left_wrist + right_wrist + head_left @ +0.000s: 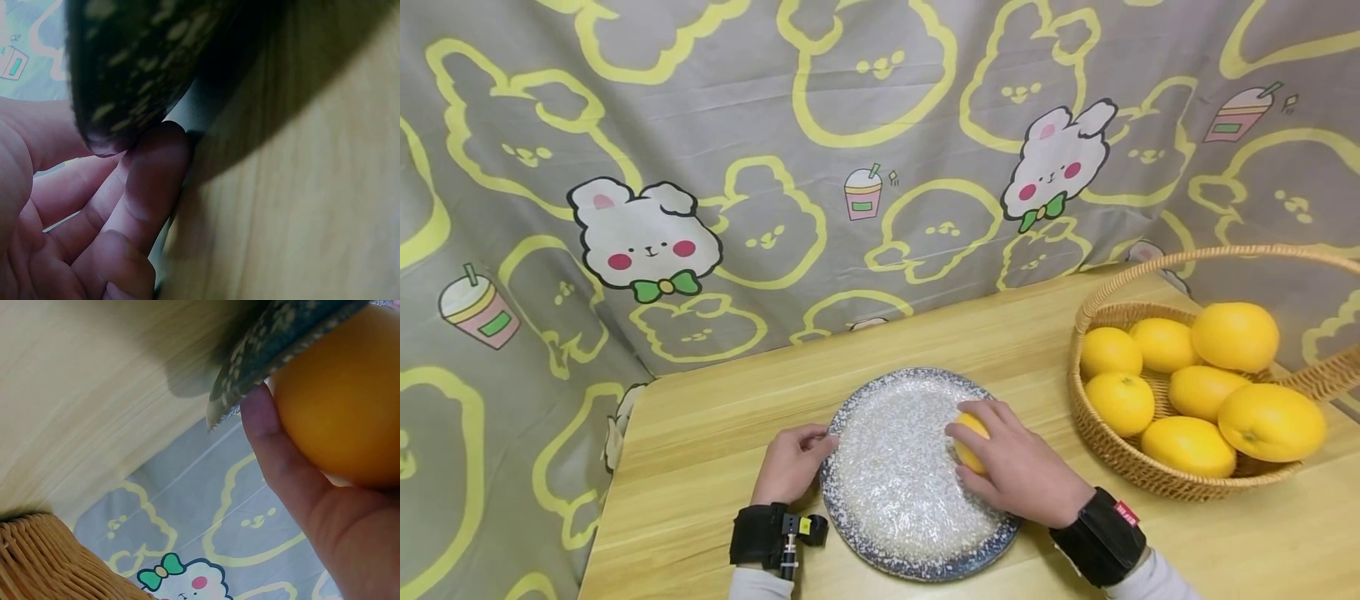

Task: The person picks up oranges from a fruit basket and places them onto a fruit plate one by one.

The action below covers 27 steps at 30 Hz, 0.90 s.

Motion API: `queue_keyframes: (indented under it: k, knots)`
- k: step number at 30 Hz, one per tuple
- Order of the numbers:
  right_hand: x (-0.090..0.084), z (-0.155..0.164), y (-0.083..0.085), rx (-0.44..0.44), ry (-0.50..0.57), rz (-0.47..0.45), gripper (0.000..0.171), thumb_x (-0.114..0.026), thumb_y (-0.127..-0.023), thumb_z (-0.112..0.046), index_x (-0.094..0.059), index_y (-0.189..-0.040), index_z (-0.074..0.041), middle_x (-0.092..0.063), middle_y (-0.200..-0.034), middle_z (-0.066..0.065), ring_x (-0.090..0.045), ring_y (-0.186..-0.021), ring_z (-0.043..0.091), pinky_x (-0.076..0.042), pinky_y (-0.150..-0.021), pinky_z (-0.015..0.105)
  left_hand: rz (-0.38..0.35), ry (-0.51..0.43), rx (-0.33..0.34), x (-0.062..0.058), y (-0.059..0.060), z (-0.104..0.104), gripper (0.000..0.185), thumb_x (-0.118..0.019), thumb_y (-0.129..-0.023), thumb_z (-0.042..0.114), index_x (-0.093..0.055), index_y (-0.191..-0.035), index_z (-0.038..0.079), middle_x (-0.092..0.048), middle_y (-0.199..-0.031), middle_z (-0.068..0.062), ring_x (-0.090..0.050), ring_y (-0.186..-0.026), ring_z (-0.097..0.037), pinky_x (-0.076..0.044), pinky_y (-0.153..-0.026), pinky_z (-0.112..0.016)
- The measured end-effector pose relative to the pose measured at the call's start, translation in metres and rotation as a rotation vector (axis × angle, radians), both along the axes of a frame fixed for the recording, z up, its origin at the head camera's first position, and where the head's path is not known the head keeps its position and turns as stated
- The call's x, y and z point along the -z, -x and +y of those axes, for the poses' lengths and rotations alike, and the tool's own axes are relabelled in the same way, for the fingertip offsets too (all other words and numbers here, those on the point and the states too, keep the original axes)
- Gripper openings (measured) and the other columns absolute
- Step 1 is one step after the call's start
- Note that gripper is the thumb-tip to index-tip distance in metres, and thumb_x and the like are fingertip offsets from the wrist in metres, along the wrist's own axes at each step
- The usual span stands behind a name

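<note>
Gap btwn plate (898, 487) & curtain (850, 117); basket (1116, 454) R

Patterned grey curtain (842, 287) behind a wooden table (700, 433)

The curtain hangs lightly creased behind the table and along its left side, printed with yellow-outlined animal figures (943, 229), white rabbits (651, 242) wearing green bows, and pink drink cups (862, 196) with green straws. The pale tabletop shows long grain streaks; a broad shadow (275, 81) crosses the wood in the left wrist view.
</note>
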State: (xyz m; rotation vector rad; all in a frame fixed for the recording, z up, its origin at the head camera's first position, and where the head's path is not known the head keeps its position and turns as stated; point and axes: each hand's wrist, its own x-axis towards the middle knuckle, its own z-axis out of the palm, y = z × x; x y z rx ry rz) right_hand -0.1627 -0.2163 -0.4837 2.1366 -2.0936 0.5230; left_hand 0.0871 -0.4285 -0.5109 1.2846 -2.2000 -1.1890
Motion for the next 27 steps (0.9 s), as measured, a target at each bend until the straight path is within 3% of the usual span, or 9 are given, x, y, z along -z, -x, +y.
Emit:
queue_keyframes:
  k: [8,14,22,27]
  knots:
    - [-0.006,0.002,0.001,0.037,-0.047,-0.054,0.06,-0.077,-0.091,-0.038,-0.058,-0.144,-0.017,-0.054,-0.146,0.017,-0.056,-0.132,0.034,-0.055,-0.105,0.052,0.009,0.022,0.013,0.0,0.001,-0.001,0.03,-0.071,-0.096,0.027,-0.077,-0.12,0.009,-0.073,-0.09,-0.003,-0.057,-0.072,-0.012,-0.046,-0.065,-0.025]
    - [-0.009,0.003,0.001,0.058,-0.052,-0.102,0.074,-0.077,-0.09,-0.044,-0.047,-0.154,-0.022,-0.049,-0.154,0.018,-0.055,-0.135,0.038,-0.052,-0.106,0.06,0.02,0.005,0.013,0.0,0.0,-0.001,0.028,-0.07,-0.097,0.026,-0.078,-0.119,0.011,-0.072,-0.088,-0.002,-0.056,-0.07,-0.013,-0.045,-0.062,-0.025]
    - [-0.016,0.006,0.001,0.078,-0.043,-0.142,0.08,-0.068,-0.09,-0.065,-0.047,-0.154,-0.023,-0.042,-0.16,0.021,-0.052,-0.139,0.041,-0.043,-0.109,0.069,0.021,0.006,0.008,0.001,-0.002,0.0,0.029,-0.07,-0.097,0.027,-0.077,-0.119,0.01,-0.072,-0.088,-0.003,-0.056,-0.069,-0.013,-0.044,-0.061,-0.025]
    - [-0.022,0.01,0.009,0.098,0.009,-0.142,0.076,-0.069,-0.091,-0.059,-0.049,-0.152,-0.018,-0.047,-0.155,0.019,-0.052,-0.138,0.039,-0.041,-0.109,0.067,0.027,0.002,0.017,0.002,-0.002,0.0,0.029,-0.07,-0.097,0.026,-0.077,-0.119,0.009,-0.072,-0.088,-0.003,-0.056,-0.069,-0.014,-0.045,-0.061,-0.025]
